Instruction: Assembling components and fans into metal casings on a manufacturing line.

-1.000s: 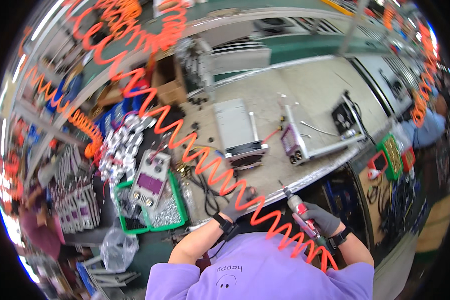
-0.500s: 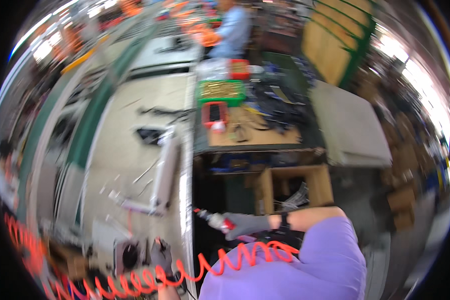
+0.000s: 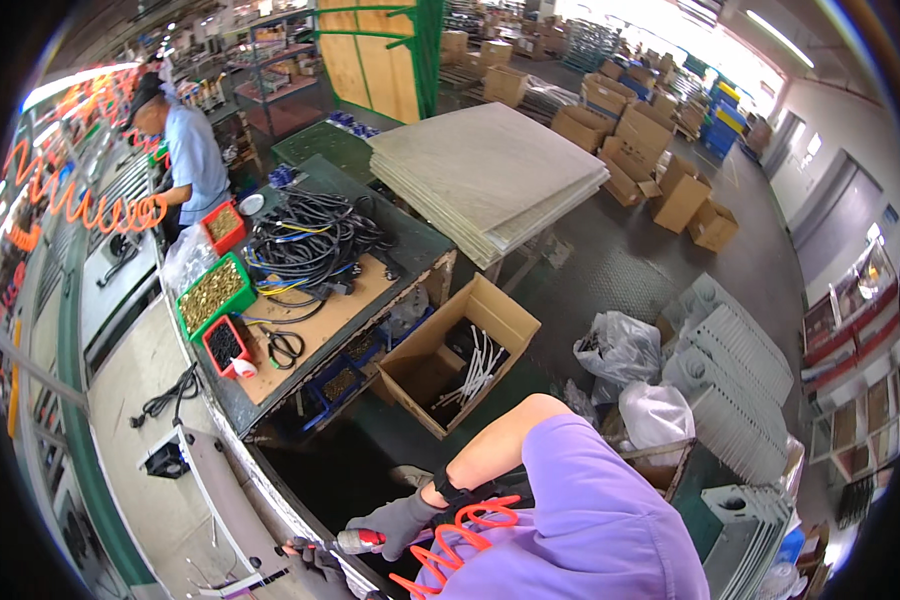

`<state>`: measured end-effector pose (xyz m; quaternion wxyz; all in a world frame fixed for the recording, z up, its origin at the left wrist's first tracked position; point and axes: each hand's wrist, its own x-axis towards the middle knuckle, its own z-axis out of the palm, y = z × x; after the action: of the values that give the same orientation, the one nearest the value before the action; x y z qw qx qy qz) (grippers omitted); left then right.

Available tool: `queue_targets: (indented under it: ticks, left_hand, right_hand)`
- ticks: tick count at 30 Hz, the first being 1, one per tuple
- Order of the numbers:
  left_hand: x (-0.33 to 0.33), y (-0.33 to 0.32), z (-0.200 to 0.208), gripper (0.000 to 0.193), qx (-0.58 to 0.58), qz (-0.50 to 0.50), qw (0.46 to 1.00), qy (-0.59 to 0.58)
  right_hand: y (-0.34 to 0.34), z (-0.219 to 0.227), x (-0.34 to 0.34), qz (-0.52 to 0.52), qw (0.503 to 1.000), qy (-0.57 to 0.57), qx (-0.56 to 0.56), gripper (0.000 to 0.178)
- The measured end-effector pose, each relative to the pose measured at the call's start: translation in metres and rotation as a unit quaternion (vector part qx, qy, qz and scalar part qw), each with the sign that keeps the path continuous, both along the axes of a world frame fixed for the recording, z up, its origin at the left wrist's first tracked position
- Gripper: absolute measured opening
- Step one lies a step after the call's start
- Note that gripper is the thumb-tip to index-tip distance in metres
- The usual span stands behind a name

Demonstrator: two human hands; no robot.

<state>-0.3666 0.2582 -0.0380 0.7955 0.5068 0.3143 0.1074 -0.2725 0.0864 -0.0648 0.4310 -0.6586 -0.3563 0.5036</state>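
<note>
while the right hand [image 3: 395, 524] clamps its fingers round a red-and-silver driver [image 3: 358, 541], the left hand [image 3: 320, 566] is near the tip, its fingers i cannot tell apart or together

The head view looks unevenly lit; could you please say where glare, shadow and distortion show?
Head view: a ceiling light glares at upper right; deep shadow lies beside the gloved right hand, below the worktable; straight edges bow near the black rim.
</note>
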Motion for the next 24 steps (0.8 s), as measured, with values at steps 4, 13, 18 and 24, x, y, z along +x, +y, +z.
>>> queue_targets:
  ticks: [4,13,18,24]
  left_hand:
    - [0.000,-0.001,0.004,0.016,-0.015,-0.015,1.000,0.018]
    - [-0.008,0.004,-0.022,0.019,-0.025,0.065,0.997,0.031]
    - [-0.021,0.005,-0.040,0.015,-0.081,0.105,0.991,-0.013]
    - [-0.051,0.044,-0.043,0.039,0.091,0.046,0.987,0.121]
  right_hand:
    - [-0.010,0.007,0.002,-0.006,1.000,-0.013,-0.012,0.065]
    - [0.000,-0.011,0.003,0.016,0.998,-0.056,-0.005,0.068]
    - [0.004,-0.028,0.006,0.085,0.995,-0.054,0.010,0.074]
    - [0.019,-0.033,0.021,0.124,0.984,-0.108,-0.070,0.063]
